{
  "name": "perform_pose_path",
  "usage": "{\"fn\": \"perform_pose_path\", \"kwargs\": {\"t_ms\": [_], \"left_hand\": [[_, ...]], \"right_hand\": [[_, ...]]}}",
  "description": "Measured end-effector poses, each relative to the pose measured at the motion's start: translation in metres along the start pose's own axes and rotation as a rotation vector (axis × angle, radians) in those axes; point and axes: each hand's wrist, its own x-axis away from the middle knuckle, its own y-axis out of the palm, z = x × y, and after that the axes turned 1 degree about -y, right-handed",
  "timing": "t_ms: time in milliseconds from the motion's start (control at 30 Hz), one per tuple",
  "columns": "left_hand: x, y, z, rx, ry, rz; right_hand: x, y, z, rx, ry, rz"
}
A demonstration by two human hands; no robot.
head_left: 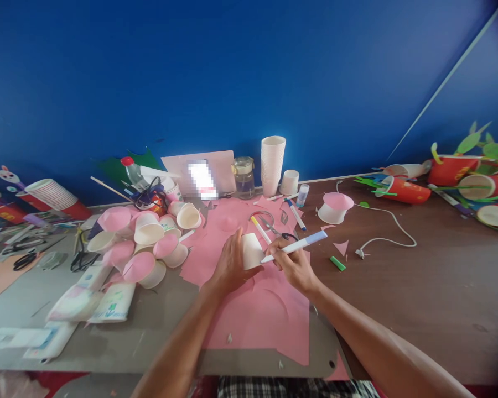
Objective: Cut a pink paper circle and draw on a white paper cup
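Note:
My left hand (231,264) grips a white paper cup (252,252) from its left side, with fingers wrapped round it. In my right hand (292,266) is a white marker with a pale blue end (305,242). The marker's tip points left and meets, or nearly meets, the cup's right side. Both hands are over pink paper sheets (269,309). Just beyond them lie a yellow-capped marker (260,228) and scissors (269,224). A small green cap (338,263) rests to the right of my right hand.
Several paper cups with pink paper tops (139,268) crowd the left side. Behind stand a stack of cups (273,166), a glass jar (244,178) and a lit phone (203,179). A white cable (392,235) and red cup crafts (410,190) lie on the right.

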Motion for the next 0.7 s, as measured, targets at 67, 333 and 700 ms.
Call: {"fn": "perform_pose_path", "kwargs": {"t_ms": [67,333,700], "left_hand": [[0.000,0.000,0.000,0.001,-0.006,-0.012],[0.002,0.000,0.000,0.029,-0.061,-0.045],[0.001,0.002,-0.002,0.056,-0.035,-0.031]], "right_hand": [[0.001,0.000,-0.001,0.042,-0.013,-0.015],[-0.001,-0.002,0.009,-0.033,0.014,0.103],[-0.001,0.000,0.000,0.033,0.025,0.001]]}}
